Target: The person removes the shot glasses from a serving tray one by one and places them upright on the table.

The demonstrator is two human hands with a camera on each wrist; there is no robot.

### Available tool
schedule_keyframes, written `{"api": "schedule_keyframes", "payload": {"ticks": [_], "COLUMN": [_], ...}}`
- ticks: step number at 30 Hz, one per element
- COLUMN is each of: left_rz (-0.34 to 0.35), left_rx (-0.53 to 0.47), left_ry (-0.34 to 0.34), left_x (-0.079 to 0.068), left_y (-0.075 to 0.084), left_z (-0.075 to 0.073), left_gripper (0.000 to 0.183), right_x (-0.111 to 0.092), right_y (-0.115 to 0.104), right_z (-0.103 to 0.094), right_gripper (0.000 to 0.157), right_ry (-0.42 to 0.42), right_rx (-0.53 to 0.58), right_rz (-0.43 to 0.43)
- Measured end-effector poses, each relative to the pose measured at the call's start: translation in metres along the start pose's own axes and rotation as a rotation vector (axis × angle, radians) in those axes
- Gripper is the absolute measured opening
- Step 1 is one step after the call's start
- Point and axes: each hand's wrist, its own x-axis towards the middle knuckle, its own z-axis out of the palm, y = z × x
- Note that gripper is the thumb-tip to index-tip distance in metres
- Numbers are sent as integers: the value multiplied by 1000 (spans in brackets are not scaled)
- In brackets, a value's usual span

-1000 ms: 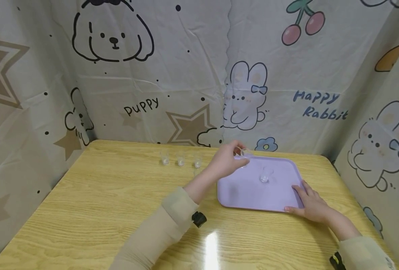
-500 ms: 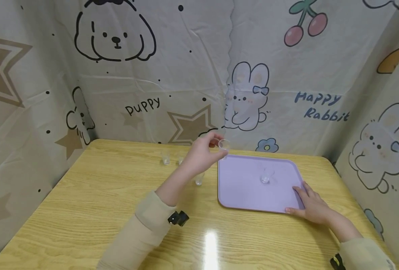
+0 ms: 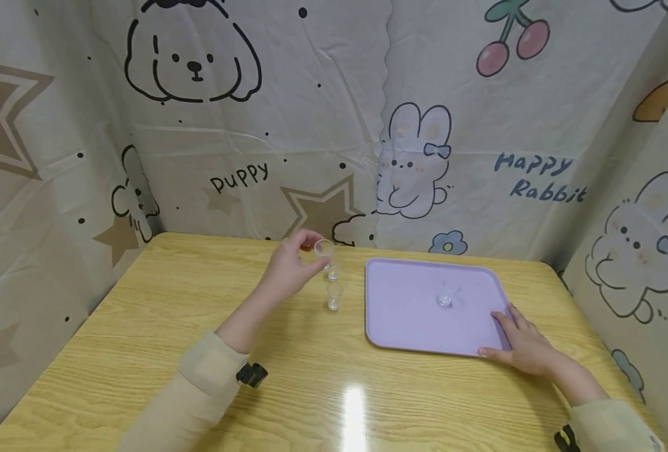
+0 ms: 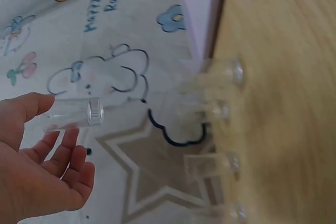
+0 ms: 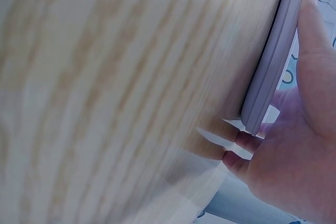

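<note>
My left hand (image 3: 291, 267) pinches a small clear cup (image 3: 324, 249) by its rim, between thumb and fingers, above the table near its back edge. In the left wrist view that cup (image 4: 71, 114) appears sideways, in the air. Just below stand a clear cup (image 3: 333, 272) and, nearer me, another cup (image 3: 334, 297). More cups at the back are hidden by the left hand in the head view. My right hand (image 3: 528, 342) rests at the near right corner of a purple tray (image 3: 407, 326), fingers spread along its rim. One clear cup (image 3: 445, 296) stands on the tray.
The left wrist view shows several clear cups in a row on the wooden table (image 4: 283, 103), one cup (image 4: 212, 164) among them. A printed cloth (image 3: 323, 125) hangs behind the table and at both sides. The table's back edge is close to the cloth.
My left hand has carried its cup leftward, from over the tray to above the cups on the table. The right hand and the tray have stayed in place.
</note>
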Motion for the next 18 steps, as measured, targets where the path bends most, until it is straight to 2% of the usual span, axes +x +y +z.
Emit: {"api": "schedule_keyframes", "payload": {"ticks": [11, 18], "left_rz": [-56, -97], "left_rx": [26, 62], "left_ry": [-12, -72], "left_x": [-5, -6], "left_y": [-54, -75], "left_z": [4, 12], "left_gripper": [40, 40], "right_x": [1, 0], "right_y": [1, 1], "right_z": [1, 1], "right_gripper": [95, 95], "right_ry": [5, 2], "right_rx": [-17, -13], "right_rz": [-4, -1]}}
